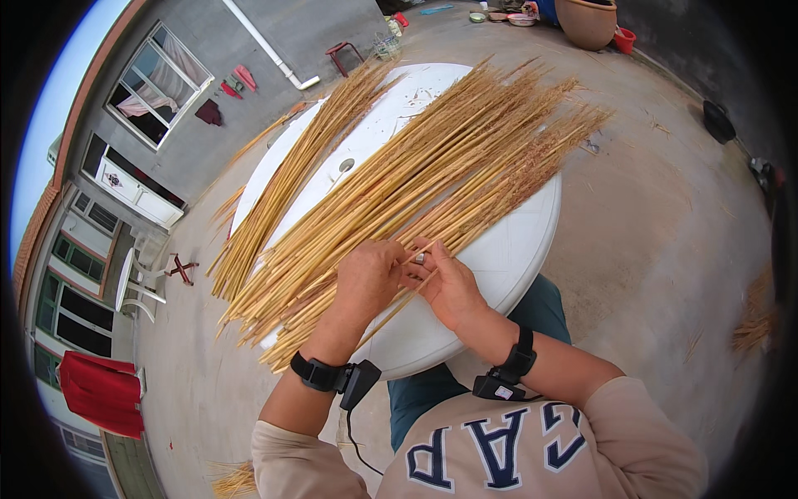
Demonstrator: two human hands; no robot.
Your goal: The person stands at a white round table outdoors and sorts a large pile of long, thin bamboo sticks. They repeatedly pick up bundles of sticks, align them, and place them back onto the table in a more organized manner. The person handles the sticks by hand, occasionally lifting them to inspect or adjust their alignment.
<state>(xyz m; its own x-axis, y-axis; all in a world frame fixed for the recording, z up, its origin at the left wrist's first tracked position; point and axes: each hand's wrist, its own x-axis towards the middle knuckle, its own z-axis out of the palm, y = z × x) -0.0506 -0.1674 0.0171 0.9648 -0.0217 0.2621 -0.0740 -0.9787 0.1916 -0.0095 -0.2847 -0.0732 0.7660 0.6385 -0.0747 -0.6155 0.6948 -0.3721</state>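
A wide spread of long straw-coloured stalks (332, 220) with feathery brown heads lies across a white round table (540, 220). My left hand (368, 274) is closed at the near edge of the spread, its fingertips partly hidden. Close beside it, my right hand (449, 287) pinches a thin stalk (391, 314) between thumb and fingers, and a ring shows on one finger. This stalk slants down past the table's near side. Both hands meet around it. A second, narrower bundle of stalks (287, 187) rests apart on the table's left.
A white chair (133, 283) stands on the concrete floor at left, near a red cloth (101, 391). More stalks lie on the floor at lower left (233, 480) and far right. A large clay pot (587, 23) and a red bucket (623, 40) stand at the back.
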